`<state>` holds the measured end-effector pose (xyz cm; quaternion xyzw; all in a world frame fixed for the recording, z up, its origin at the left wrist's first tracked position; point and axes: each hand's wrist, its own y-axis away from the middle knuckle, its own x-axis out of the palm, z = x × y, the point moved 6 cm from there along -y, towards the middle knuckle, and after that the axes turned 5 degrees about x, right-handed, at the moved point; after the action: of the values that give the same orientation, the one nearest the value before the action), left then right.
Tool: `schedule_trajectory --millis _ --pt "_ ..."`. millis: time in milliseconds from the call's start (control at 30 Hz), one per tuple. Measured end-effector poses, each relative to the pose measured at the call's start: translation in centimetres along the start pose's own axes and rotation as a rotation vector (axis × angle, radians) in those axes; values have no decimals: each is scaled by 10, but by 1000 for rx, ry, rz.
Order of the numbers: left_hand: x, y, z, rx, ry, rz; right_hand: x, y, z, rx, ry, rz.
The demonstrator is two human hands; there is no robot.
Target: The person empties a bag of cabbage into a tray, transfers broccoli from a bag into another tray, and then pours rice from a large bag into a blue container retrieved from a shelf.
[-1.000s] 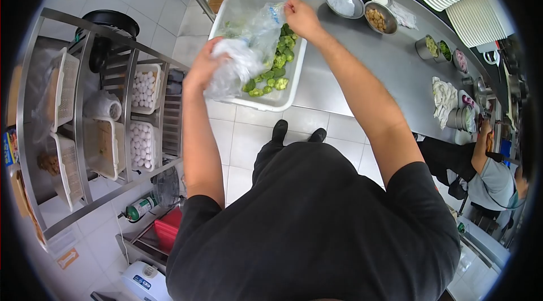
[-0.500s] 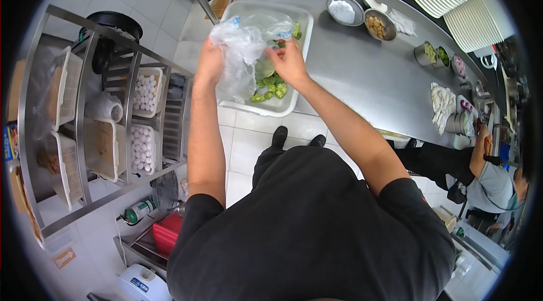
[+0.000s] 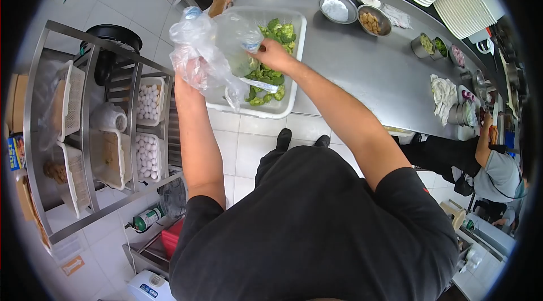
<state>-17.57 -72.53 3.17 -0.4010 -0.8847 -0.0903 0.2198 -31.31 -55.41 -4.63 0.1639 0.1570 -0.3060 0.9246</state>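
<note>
My left hand (image 3: 190,73) is closed around a crumpled clear plastic bag (image 3: 195,38), and the plastic partly covers its fingers. With bent fingers my right hand (image 3: 275,56) grips the edge of a second clear plastic part (image 3: 233,26) bearing blue print. This plastic stretches between both hands over a white tub (image 3: 300,66), whose far left side it veils. Green broccoli florets (image 3: 277,32) lie in the tub, below and around my right hand. A white printed strip (image 3: 260,84) lies across the florets.
The tub sits on a steel counter (image 3: 350,69). Metal bowls of white powder (image 3: 335,9) and brown pieces (image 3: 370,22) stand toward the back. At left, a rack (image 3: 87,111) holds baskets, including eggs (image 3: 148,103). Another person (image 3: 492,173) works at far right.
Both hands have shifted left with the plastic, the left one farther. More broccoli is uncovered in the tub, and the white printed strip now shows. The whole view has shifted slightly.
</note>
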Motion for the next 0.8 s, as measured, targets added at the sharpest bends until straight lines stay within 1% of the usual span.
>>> schedule_trajectory --millis 33,67,133,200,233,333,433,533,567,633,733,800 --pt "-2 4 -4 54 -138 -12 3 3 2 12 -117 -35" --pt "-5 14 -15 174 -425 14 2 2 6 -12 -65 -48" --pt "-13 19 -24 249 -527 27 -6 3 23 -58 47 -73" --pt "-31 16 -22 154 -158 -6 -21 13 54 -221 148 -203" --pt "-34 12 -22 22 -91 -105 -29 16 72 -310 201 -266" --pt "-45 24 -14 -87 104 -178 -27 17 96 -457 547 -196" --pt "-57 24 -2 -91 -8 -134 -29 30 124 -519 569 -196" --pt "-73 23 3 -70 -92 -112 -22 5 109 -442 762 -100" --pt "-77 21 2 -75 -93 -146 -23 1 107 -440 727 -136" --pt "-65 27 0 -90 -70 -223 -34 9 120 -431 674 -193" --pt "-98 19 16 -96 -91 -235 -36 -5 98 -299 737 -58" --pt "-100 19 30 -121 -112 -234 -38 2 95 -379 641 -185"
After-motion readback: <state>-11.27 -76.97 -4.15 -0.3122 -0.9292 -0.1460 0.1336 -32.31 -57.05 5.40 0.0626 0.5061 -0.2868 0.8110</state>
